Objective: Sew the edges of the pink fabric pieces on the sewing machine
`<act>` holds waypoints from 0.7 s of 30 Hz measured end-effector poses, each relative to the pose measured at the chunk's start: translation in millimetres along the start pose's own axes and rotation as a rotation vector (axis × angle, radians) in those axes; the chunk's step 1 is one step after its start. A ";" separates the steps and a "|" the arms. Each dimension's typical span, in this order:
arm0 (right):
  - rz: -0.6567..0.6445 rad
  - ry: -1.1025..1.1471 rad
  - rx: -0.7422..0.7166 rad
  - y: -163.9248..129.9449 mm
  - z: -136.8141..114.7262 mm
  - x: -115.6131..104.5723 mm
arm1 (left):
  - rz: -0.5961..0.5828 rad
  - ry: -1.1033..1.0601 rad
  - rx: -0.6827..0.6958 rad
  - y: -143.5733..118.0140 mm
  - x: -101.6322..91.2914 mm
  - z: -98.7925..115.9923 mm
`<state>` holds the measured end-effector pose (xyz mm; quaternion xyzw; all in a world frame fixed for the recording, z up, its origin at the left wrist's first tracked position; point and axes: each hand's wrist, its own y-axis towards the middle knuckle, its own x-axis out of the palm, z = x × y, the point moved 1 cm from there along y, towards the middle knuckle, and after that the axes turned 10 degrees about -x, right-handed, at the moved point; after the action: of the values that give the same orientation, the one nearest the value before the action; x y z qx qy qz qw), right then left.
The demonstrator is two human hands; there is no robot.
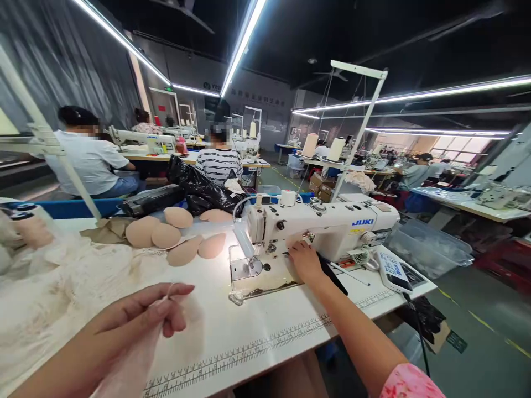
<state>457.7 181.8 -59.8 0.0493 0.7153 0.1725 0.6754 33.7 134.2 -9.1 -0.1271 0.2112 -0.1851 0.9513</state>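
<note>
My left hand (155, 312) is at the front left, thumb and fingers pinched on thin pale pink fabric (135, 359) that hangs down below it. My right hand (305, 260) reaches under the arm of the white sewing machine (307, 221), to the right of the needle area. Its fingers are curled around something small and dark at the tips, too small to make out. The needle plate (244, 269) is lit and no fabric lies on it. A black object (334, 273) lies partly hidden behind my right wrist.
Several beige moulded cups (166, 236) lie at the back left, beside a black plastic bag (207, 185). Pale lace fabric (78, 293) is heaped at left. A printed ruler (249, 351) runs along the table front. A control box (393, 269) stands right; co-workers sit beyond.
</note>
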 end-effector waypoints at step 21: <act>0.350 0.242 -0.491 -51.8 -154.5 -20.1 | -0.350 0.020 0.005 5.2 51.7 27.5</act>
<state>315.9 99.4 -52.5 -0.0135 0.7081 0.4581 0.5372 91.2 122.4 -5.0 -0.1577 0.1946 -0.3499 0.9027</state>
